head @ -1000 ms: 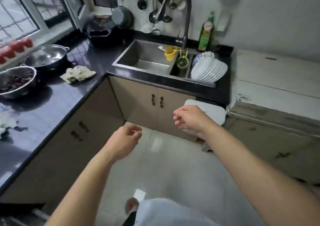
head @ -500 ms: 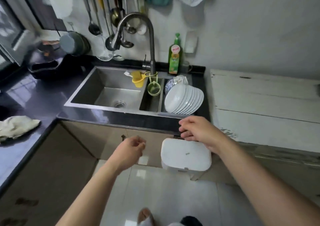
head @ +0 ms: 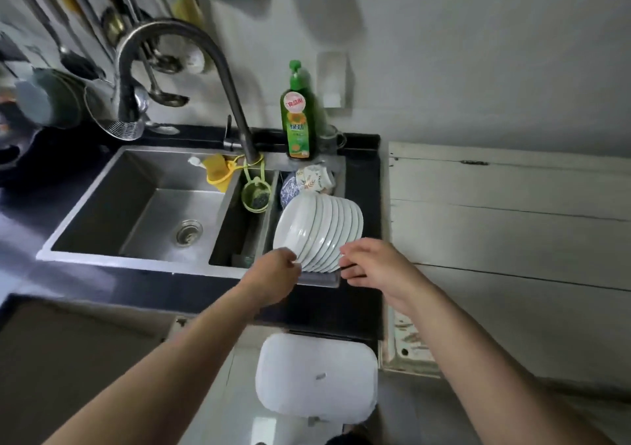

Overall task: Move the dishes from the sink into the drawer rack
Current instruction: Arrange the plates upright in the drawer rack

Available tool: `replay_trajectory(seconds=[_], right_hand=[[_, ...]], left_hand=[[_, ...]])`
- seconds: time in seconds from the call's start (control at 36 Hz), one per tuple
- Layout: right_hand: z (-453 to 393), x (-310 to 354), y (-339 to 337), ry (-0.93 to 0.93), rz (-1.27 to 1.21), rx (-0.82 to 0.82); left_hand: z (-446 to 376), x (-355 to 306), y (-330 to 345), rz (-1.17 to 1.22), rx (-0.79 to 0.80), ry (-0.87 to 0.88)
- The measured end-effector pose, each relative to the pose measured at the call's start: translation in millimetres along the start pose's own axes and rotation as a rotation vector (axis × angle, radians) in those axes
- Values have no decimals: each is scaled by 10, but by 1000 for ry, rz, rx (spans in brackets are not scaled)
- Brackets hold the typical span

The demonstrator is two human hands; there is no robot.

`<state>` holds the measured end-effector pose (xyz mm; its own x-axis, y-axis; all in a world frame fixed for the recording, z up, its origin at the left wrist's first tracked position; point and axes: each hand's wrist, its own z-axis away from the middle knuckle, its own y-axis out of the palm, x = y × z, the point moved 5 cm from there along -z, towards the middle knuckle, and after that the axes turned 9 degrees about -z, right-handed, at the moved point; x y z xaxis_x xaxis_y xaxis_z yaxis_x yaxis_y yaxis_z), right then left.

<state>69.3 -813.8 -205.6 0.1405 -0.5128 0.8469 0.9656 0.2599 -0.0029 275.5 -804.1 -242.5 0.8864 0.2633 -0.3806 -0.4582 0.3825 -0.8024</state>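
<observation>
Fingers [head: 290, 262] of the left hand [head: 273, 274] touch the glossy white plates [head: 319, 233]; its grip is hidden. Right hand [head: 375, 263] hangs loosely curled beside them, holding nothing, above the steel sink [head: 136, 205].

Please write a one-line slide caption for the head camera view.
Both hands, left hand and right hand, reach the row of white plates standing in the sink.

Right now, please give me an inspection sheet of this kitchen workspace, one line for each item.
Surface: dark counter around a steel double sink.
Job's things: white plates stand on edge in a row at the sink's right side; patterned bowls behind them. Drawer rack not in view.
Clutter: soap bottle, yellow strainer, green scrubber holder.
Grippers: left hand touches the front plate's lower edge; right hand is open at the row's right end.
Cables: nothing seen.
Surroundings: faucet, hanging utensils, white bin on the floor.
</observation>
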Motion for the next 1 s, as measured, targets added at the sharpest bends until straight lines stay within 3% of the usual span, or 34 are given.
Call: replay_trajectory(seconds=[0.14, 0.25, 0.33, 0.39, 0.44, 0.5, 0.69, 0.92, 1.0], right_hand=[[-438, 73, -425, 22, 5, 24], [-639, 65, -595, 30, -34, 46], [-765, 41, -712, 45, -53, 62], [-813, 25, -769, 45, -61, 65], [-856, -2, -818, 58, -65, 65], [-895, -26, -831, 73, -66, 64], [-1020, -19, -746, 87, -57, 113], [-1038, -66, -661, 98, -36, 138], [-1015, -108, -679, 107, -29, 136]], left_hand=[[-791, -208, -88, -105, -51, -122], [-1141, -325, -144, -272, -30, -127], [-1352, -369, -131, -226, -22, -100], [-1351, -389, -167, -31, 5, -264], [-1381, -461, -194, -125, -73, -207], [-1392, -432, -146, -157, -49, -221], [-1401, -423, -105, -24, -153, -359], [-1288, -330, -106, -120, -260, -422], [-1242, -281, -229, -19, -303, -452]])
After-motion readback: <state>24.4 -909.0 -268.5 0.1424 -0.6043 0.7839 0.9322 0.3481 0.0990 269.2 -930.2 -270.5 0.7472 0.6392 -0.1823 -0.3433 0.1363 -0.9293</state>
